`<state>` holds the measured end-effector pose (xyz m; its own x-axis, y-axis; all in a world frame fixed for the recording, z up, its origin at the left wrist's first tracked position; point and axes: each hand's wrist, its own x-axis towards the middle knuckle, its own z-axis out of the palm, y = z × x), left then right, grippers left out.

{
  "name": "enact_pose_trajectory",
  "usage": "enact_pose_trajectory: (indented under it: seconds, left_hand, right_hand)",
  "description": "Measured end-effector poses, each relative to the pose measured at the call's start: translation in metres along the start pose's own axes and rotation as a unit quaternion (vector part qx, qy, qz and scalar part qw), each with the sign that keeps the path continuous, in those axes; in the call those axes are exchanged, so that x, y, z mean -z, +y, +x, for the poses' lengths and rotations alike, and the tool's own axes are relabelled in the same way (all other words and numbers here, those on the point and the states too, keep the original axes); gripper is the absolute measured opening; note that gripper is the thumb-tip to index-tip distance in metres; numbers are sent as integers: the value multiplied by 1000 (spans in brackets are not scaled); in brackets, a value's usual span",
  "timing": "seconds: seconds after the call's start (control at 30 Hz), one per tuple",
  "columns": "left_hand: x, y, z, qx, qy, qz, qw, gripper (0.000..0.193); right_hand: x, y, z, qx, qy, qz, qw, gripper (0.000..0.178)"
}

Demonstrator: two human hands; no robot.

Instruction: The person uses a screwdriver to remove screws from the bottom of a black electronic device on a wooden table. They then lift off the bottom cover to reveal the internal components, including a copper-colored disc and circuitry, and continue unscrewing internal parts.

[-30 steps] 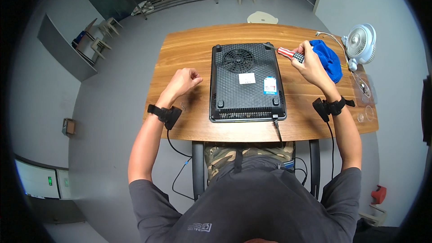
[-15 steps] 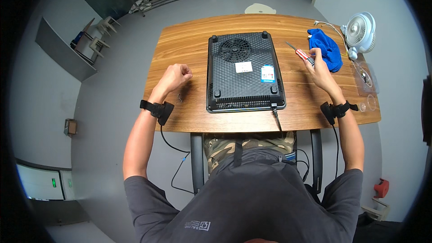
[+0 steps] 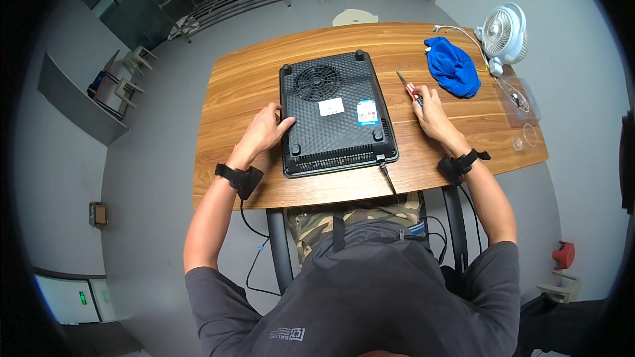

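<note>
I see black appliance [image 3: 329,130] mid-frame; white label [image 3: 331,106], blue-white label [image 3: 367,112], print too small. Left hand [image 3: 266,128] touching its left edge, grip unclear; right hand [image 3: 431,114] gripping striped-handled tool [image 3: 411,89], right of centre.

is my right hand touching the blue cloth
Apart: in the head view, a strip of wooden tabletop shows between the right hand and the blue cloth.
</note>
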<state>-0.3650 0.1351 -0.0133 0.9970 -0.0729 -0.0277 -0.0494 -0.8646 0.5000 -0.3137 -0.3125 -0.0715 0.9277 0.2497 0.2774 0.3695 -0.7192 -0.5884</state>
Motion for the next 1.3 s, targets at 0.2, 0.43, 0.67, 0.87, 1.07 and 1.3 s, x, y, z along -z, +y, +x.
enact_pose_trajectory:
  seconds: [0.2,0.43,0.67,0.87,1.07,1.3]
  left_hand:
    - [23,0,-8,4,-24,-30,999,43]
    - [66,-43,-36,62,-64,10,996,29]
    - [64,-50,-36,48,1,8,999,31]
    - [50,-25,-15,-18,11,-23,1000,42]
    - [45,5,-20,-64,-40,-38,996,44]
    - [40,-7,-22,-32,-116,-91,989,51]
  right_hand:
    - [-8,-4,-9,10,3,-34,999,35]
    - [-8,-13,-10,-10,-39,-86,995,40]
    - [1,-31,-4,-31,-31,-180,983,45]
    - [10,-62,48,64,-25,-149,986,54]
    - [-17,-60,124,119,-43,-147,981,64]
    - [-47,-56,161,68,-123,-168,976,72]
